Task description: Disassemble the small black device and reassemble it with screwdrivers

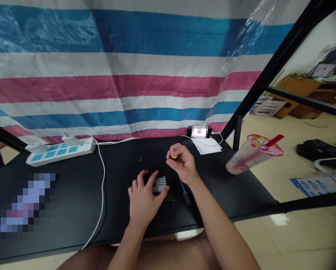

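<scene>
My left hand (pixel 143 198) lies with its fingers spread over a flat dark device, touching its edges. A white printed label (pixel 160 184) on the device shows between thumb and forefinger; the hand hides the rest. Above and right of it, my right hand (pixel 184 163) is closed in a pinch on what looks like a small screwdriver with a yellow part (pixel 174 157). Its lower end is thin and hard to make out. A second screwdriver (pixel 186 196) with a dark, see-through handle rests on the table beside my right forearm. Tiny bits (pixel 140 159), too small to name, lie beyond my left hand.
A white power strip (pixel 62 152) with plugs stands at the back left; its white cable (pixel 103 180) runs across the black table (pixel 122 153). A lit phone (pixel 199 131) and white papers (pixel 208 146) are at the back. A drink cup (pixel 245 155) with a red straw stands right.
</scene>
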Tool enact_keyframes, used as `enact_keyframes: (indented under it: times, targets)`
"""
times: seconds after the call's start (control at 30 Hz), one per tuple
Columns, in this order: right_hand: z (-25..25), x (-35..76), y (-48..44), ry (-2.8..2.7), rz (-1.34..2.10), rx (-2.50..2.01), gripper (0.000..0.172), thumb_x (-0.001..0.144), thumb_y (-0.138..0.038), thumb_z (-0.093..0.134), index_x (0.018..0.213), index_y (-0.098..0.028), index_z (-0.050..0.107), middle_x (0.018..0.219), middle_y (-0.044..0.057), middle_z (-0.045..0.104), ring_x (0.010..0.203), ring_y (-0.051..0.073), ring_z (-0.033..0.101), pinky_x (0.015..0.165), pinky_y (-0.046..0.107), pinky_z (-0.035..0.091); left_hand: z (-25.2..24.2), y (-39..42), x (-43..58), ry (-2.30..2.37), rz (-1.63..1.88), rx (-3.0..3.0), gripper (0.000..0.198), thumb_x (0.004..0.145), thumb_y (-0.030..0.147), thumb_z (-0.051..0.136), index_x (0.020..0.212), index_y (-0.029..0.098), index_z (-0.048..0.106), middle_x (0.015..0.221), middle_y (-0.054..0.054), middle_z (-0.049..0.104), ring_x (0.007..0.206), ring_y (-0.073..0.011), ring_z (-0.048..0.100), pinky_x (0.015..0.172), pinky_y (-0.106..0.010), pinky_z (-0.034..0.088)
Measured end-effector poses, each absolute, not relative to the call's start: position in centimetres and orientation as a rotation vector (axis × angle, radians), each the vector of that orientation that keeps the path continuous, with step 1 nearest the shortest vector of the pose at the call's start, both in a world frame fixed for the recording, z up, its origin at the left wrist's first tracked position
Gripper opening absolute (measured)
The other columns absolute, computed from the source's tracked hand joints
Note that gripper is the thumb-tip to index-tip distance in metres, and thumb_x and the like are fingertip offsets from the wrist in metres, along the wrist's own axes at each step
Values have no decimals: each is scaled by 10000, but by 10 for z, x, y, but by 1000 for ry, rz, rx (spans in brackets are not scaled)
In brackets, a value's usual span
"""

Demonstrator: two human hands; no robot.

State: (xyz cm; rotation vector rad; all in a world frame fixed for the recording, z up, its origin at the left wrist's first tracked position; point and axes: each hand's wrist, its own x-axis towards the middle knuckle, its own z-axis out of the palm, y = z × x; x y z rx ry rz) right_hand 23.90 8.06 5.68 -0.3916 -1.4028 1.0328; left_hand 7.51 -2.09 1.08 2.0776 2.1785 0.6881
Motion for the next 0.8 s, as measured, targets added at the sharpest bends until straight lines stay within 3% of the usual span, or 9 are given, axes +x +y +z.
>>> enact_keyframes:
  times: [0.13,0.23,0.33,0.5,0.6,0.67,0.8]
  targets:
    - [59,240,79,-1476,1102,-385,172,1031,-355,637,1094,-265,769,1173,87,714,1094,234,715,1016,452,539,11,-21,75,2185,685,2077,577,948,592,684,1482,379,633,1502,-93,521,1240,-338,573,971,-505,495]
    - [58,239,79,-1474,1107,-387,91,980,-278,724,1065,-279,755,1083,51,714,1045,207,718,958,394,540,12,-21,75,2185,684,2076,570,952,592,680,1477,375,637,1504,-98,521,1239,-333,572,973,-498,492]
    - [55,239,80,-1443,1069,-372,161,893,-270,824,1034,-286,750,1030,16,620,946,166,667,876,340,525,11,-21,76,2182,684,2072,574,958,596,671,1486,375,628,1507,-102,521,1236,-328,570,970,-492,487]
    - [56,240,78,-1496,1148,-360,219,1036,-378,616,1131,-267,779,1202,96,692,1157,255,688,1034,462,519,11,-21,76,2184,678,2072,572,963,591,666,1490,375,624,1514,-103,515,1242,-329,562,975,-496,479]
    - [58,238,77,-1452,1140,-391,104,958,-319,748,1051,-274,739,1078,52,690,1033,218,715,954,410,545,11,-21,76,2185,675,2071,579,954,589,677,1489,375,624,1512,-104,514,1242,-328,563,977,-495,480]
    - [58,238,77,-1416,1110,-396,168,883,-320,832,991,-269,715,997,19,625,931,182,681,890,368,543,12,-21,76,2182,678,2069,573,951,585,680,1481,372,631,1507,-104,518,1243,-329,563,977,-490,485]
    - [58,242,80,-1422,1175,-319,150,972,-387,707,1008,-250,755,1132,68,657,1051,228,691,974,428,536,13,-21,76,2182,678,2070,566,955,575,679,1481,371,633,1503,-105,522,1238,-330,569,975,-493,492]
